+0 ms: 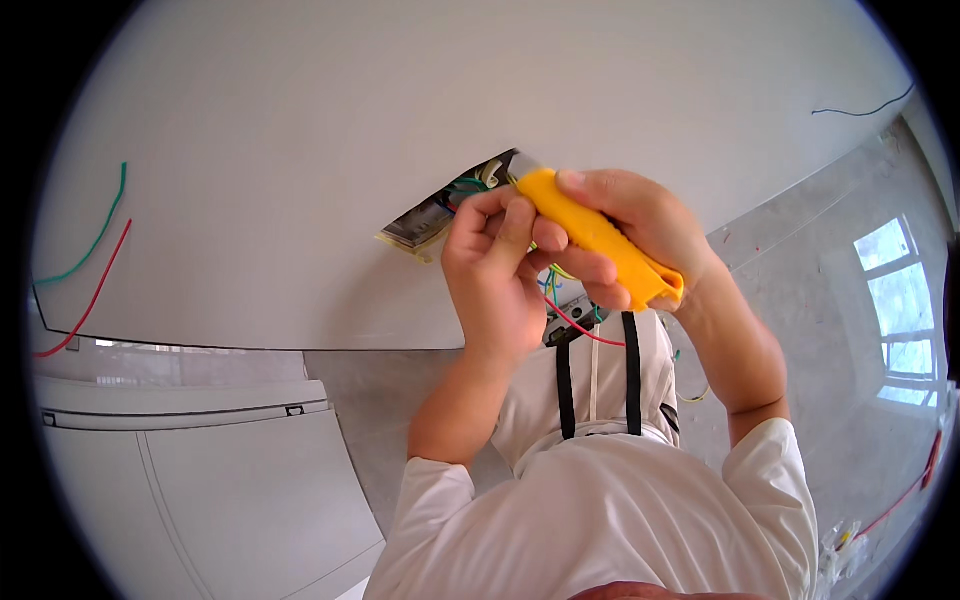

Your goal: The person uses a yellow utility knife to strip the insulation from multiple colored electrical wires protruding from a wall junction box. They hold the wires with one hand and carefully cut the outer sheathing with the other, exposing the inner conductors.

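Observation:
My right hand (650, 215) is wrapped round a yellow-handled tool (590, 225); a flat silvery part shows at its upper-left end. My left hand (500, 270) is beside that end, thumb and fingers pinched together. Whatever lies between those fingertips is hidden. Just behind both hands, a rectangular wall box (415, 225) opens in the white wall, with green, white and other wires (470, 187) inside. Below the hands, partly covered by them, a grey wiring device with terminals (572, 315) shows among coloured wires. A red wire (585, 330) runs from near it across my trousers.
A green wire (105, 225) and a red wire (100, 285) stick out at the left of the white wall (280, 130). A dark blue wire (865, 112) juts out at the upper right. White cabinets (240, 490) stand lower left. Plastic wrapping (840, 560) lies on the grey floor (820, 330).

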`<state>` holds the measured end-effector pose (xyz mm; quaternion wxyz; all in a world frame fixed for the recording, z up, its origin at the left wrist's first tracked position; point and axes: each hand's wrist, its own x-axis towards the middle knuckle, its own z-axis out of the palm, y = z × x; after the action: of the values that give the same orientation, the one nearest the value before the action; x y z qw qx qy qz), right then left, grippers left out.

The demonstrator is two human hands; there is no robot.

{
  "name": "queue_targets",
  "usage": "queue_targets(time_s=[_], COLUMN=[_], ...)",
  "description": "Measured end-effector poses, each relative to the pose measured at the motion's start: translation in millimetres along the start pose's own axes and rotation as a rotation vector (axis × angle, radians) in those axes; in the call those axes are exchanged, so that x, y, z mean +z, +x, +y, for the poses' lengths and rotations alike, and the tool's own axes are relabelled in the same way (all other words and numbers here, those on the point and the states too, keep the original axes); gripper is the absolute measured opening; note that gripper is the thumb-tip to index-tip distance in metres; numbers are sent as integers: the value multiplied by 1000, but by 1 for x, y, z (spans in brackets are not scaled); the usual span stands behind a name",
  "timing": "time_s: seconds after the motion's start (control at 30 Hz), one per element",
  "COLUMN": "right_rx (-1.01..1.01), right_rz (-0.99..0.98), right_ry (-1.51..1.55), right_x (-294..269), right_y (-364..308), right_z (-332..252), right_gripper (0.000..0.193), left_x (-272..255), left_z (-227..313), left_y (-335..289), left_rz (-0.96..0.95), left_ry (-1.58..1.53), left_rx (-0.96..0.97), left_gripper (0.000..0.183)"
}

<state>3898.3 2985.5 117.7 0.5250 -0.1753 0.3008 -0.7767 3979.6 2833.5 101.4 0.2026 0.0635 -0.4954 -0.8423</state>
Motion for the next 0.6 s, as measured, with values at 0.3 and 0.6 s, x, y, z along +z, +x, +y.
queue_targets(time_s=[0.3, 0.6], right_rx=[-40, -33], right_rz=[349, 463], right_ry=[-366, -524], right_x=[37, 41], right_y=[-39, -19], right_z=[28, 8], right_gripper=[40, 36], left_x=[-15, -11], left_z=[-7, -31], left_y=[-31, -1], left_rz=[-122, -183], left_ry=[-13, -209], left_rx=[-164, -180], left_gripper=[23, 26])
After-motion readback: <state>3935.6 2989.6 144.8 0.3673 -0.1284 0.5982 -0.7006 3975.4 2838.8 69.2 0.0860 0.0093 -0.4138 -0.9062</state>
